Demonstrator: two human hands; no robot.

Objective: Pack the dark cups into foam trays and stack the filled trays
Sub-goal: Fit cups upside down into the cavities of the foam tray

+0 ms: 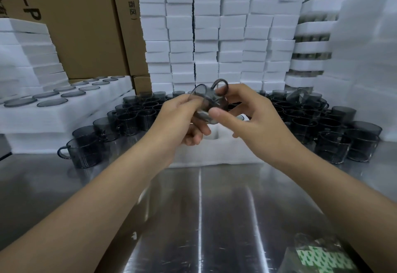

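Note:
A dark see-through cup (211, 103) with a loop handle is held tilted in mid-air by both hands. My left hand (182, 120) grips its rim side, and my right hand (247, 120) pinches it with thumb and fingers near the handle. Directly beneath the hands lies a white foam tray (217, 150) with round holes, mostly hidden by my hands and forearms. Several loose dark cups stand on the metal table to the left (126, 120) and to the right (335, 135). A filled foam tray (71, 109) with cups sunk in its holes sits at the left on other trays.
White foam blocks (217, 36) are stacked high behind the cups and at the right. Brown cardboard boxes (81, 25) stand at the back left. The shiny metal table (199, 219) spreads in front, with a plastic bag with a green-and-white pattern (318, 257) at the near right.

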